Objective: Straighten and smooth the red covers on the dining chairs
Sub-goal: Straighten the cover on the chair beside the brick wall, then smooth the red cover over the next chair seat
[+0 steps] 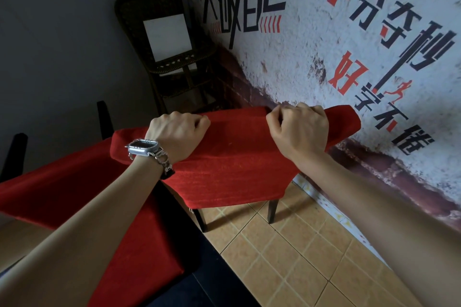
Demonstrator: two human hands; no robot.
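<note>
A red cover [232, 172] is draped over the backrest of a dark-legged dining chair [272, 209] in the middle of the view. My left hand [178, 133], with a silver watch on the wrist, grips the cover's top edge left of centre, fingers curled over the fabric. My right hand [298, 127] grips the same top edge further right, fingers curled round a small fold. The cover's right corner [349, 119] sticks out past my right hand. The chair's seat is hidden behind the cover.
A table under a red cloth [82, 189] lies at the lower left. A dark wicker chair [164, 40] holding a white board stands in the far corner. A painted wall with large lettering [374, 32] runs close along the right. Tan floor tiles [287, 257] lie below.
</note>
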